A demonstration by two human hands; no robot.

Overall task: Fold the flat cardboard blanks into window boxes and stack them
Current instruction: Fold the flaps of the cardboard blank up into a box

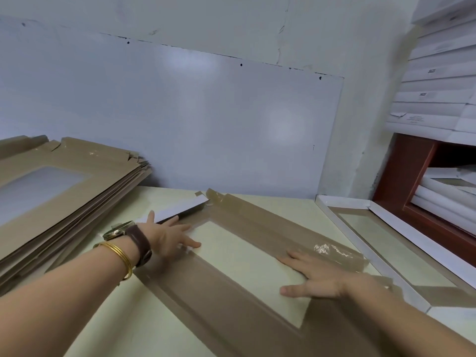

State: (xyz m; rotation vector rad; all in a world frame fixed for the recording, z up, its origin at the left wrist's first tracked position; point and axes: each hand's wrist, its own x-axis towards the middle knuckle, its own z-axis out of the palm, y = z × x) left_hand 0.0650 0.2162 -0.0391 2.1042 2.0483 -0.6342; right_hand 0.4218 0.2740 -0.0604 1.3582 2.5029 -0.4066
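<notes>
A flat brown cardboard blank (257,222) with a clear film window lies across the pale table in front of me. My left hand (170,235) presses flat on its left border beside the window, fingers spread; the flap just beyond it stands turned up, white side showing. My right hand (316,276) lies flat on the window's right edge, fingers apart. A thick stack of flat brown blanks (77,191) with windows rests at the left, leaning toward the wall. At the right lies a folded window box (381,243) with white walls.
A white board (180,119) covers the wall behind the table. At the upper right, white folded boxes (432,83) are piled on a red-brown wooden frame (401,176). The table (134,318) continues toward me on the left.
</notes>
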